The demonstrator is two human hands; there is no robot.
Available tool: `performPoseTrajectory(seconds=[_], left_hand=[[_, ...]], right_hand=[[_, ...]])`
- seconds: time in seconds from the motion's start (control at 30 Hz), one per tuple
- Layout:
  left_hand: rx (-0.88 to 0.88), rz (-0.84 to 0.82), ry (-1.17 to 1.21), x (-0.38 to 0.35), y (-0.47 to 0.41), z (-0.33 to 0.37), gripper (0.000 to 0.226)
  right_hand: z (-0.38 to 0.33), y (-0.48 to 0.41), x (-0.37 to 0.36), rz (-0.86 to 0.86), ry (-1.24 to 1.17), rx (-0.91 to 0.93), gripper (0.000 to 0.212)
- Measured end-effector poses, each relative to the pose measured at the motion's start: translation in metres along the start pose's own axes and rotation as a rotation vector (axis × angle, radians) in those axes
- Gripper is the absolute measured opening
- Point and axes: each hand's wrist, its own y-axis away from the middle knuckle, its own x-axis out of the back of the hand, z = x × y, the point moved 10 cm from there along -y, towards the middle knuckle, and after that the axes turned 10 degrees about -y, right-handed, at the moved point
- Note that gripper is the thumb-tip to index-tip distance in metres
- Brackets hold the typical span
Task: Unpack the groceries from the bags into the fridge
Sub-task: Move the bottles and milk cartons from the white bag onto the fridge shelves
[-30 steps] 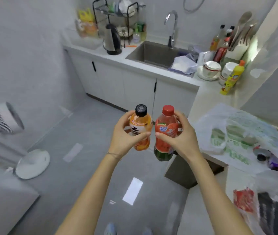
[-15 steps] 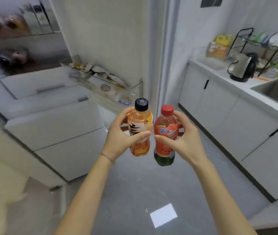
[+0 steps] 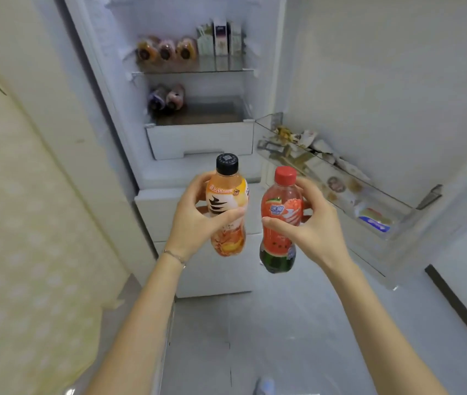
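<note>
My left hand [image 3: 193,223] grips the orange bottle [image 3: 229,238], the one with a black cap, at the center of the frame. The thumb lies across the front of the label and the fingers curl round the back, so the grip is closed snugly about the bottle's middle. A thin bracelet [image 3: 175,256] sits on that wrist.

My right hand [image 3: 313,226] grips the red bottle [image 3: 282,201], which has a red cap and a watermelon label, just right of center. The thumb presses on the label's front and the fingers wrap behind. Both bottles stand upright in the air, side by side with a narrow gap between them, and the red one hangs a little lower.

Behind them, in the upper middle of the frame, the fridge [image 3: 112,81] stands open. On its upper glass shelf [image 3: 192,70] lie 3 bottles [image 3: 166,51] with their caps toward me, beside a row of cartons [image 3: 220,38]. On the shelf below lie 2 more bottles [image 3: 166,96] at the left, above a white drawer [image 3: 201,141]. At the right of the frame, the door rack [image 3: 397,223] holds packets too blurred to identify.
</note>
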Motion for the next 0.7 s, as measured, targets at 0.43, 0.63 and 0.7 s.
performPoseTrajectory(seconds=[0.43,0.63,0.7], left_hand=[[0.048,0.261,-0.062,0.064,-0.13,-0.06,0.063],[0.046,0.355,-0.014,0.093,-0.177,-0.079,0.063],[0.035,0.372,-0.008,0.1,-0.196,-0.085,0.062]], right_hand=[[0.01,-0.169,-0.097,-0.177,-0.059,0.11,0.071],[0.015,-0.23,-0.128,-0.169,-0.082,0.121,0.076],[0.016,-0.249,-0.138,-0.162,-0.096,0.132,0.076]])
